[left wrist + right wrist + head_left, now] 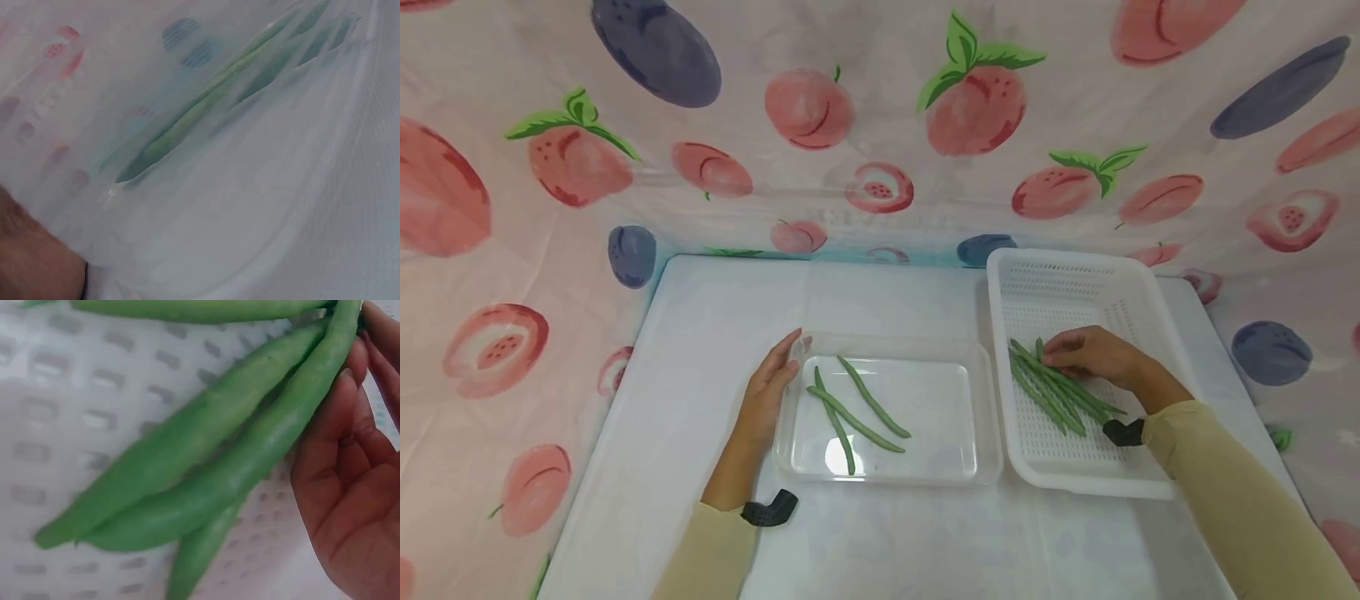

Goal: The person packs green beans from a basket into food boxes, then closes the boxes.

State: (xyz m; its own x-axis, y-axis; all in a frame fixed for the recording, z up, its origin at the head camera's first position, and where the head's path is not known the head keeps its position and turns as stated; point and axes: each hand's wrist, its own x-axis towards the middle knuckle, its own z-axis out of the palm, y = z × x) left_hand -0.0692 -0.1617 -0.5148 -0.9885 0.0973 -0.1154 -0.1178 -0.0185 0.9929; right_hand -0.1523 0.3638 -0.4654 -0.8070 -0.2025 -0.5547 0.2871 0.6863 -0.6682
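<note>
While the left hand (765, 392) lies against the upper left corner of a clear tray (925, 408), its thumb apart from its mostly straight fingers, the right hand (1097, 357) works over a white basket (1037, 257) at the person's right. The right thumb and fingers are closed together on one end of a curved bean (262, 447), as the right wrist view shows. A loose bunch of green beans (1051, 387) lies slantwise beneath that hand, toward the basket's left side. Inside the tray lie three beans (827, 401): two cross one another (the third rests just beside them, to the upper right). The tray's right edge stands near the basket's left wall, both on a white-covered table (880, 550). Noted also: a fruit-printed cloth (880, 100) behind the table, beige sleeves (1240, 492) on both arms and a black fitting (770, 508) at each wrist. The left wrist view is blurred.
</note>
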